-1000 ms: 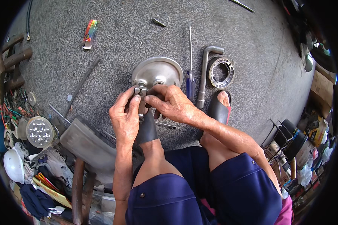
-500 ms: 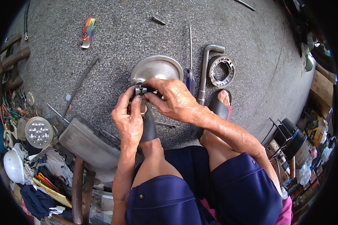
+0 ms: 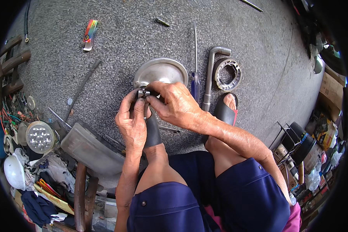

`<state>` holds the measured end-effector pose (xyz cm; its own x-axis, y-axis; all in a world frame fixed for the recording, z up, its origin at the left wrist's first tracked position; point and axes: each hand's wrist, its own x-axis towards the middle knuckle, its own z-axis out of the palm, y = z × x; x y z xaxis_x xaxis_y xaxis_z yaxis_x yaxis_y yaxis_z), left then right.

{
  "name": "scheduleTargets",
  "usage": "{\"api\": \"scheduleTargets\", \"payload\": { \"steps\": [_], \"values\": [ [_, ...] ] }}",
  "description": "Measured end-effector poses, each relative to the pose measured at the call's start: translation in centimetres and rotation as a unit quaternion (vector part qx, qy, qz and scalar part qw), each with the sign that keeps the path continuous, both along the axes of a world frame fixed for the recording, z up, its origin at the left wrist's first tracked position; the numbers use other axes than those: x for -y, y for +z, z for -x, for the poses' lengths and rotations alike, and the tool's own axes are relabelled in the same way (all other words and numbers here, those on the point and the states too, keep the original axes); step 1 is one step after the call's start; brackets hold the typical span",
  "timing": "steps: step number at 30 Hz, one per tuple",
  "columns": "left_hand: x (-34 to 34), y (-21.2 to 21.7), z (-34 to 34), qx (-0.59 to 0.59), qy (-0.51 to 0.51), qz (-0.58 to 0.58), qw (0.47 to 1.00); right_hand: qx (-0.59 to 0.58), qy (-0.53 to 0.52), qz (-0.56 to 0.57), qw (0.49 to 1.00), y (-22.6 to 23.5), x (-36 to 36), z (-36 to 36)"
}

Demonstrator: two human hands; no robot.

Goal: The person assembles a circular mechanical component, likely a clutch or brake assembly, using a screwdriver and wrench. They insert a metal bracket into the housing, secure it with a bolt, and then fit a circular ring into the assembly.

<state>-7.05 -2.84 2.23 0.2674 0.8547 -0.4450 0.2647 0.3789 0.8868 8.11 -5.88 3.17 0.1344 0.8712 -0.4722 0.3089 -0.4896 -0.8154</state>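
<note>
at seven o'clock from the metal dish (image 3: 162, 71), left hand (image 3: 131, 120) and right hand (image 3: 178, 106) together pinch a metal fitting (image 3: 144, 93), likely stiff, dense; best held by its sides.

Small silvery notched metal part (image 3: 144, 93) in left grip (image 3: 132, 118)

1. The right hand (image 3: 178, 103) now stretches its forefinger forward over the metal plate (image 3: 162, 72), covering a raised round boss visible one second earlier.
2. Its lower fingers, seen curled beneath the palm a second ago, disappear from view.
3. The right thumb sits closer in against the slotted metal part (image 3: 144, 93), whose lower length shows less beside the left hand's (image 3: 132, 124) thumb.
</note>
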Motion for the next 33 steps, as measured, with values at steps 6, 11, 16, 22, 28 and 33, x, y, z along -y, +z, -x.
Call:
{"api": "scheduleTargets", "payload": {
  "steps": [6,11,16,22,28,33],
  "values": [
    [-0.3,-0.4,0.8,0.017,-0.011,0.025,1.0,-0.046,-0.041,0.019,0.998,0.0,0.0,0.0],
    [-1.6,-0.2,0.1,0.021,0.007,0.063,0.998,-0.007,-0.031,-0.011,0.999,-0.8,-0.8,-0.5],
    [-4.9,0.2,-1.5,-0.013,-0.058,0.075,0.995,-0.054,-0.07,-0.02,0.996,-1.6,-3.0,-2.5],
    [-6.3,0.5,-2.2,-0.054,-0.078,0.075,0.993,-0.158,-0.081,0.055,0.983,-1.0,-4.3,-3.8],
    [-6.2,0.8,-2.9,-0.044,-0.054,0.085,0.994,-0.157,-0.081,0.064,0.982,-1.5,-4.5,-4.0],
    [-5.9,0.7,-2.6,-0.013,-0.024,0.106,0.994,-0.172,-0.105,0.072,0.977,-1.5,-4.6,-3.8]
  ]
}}
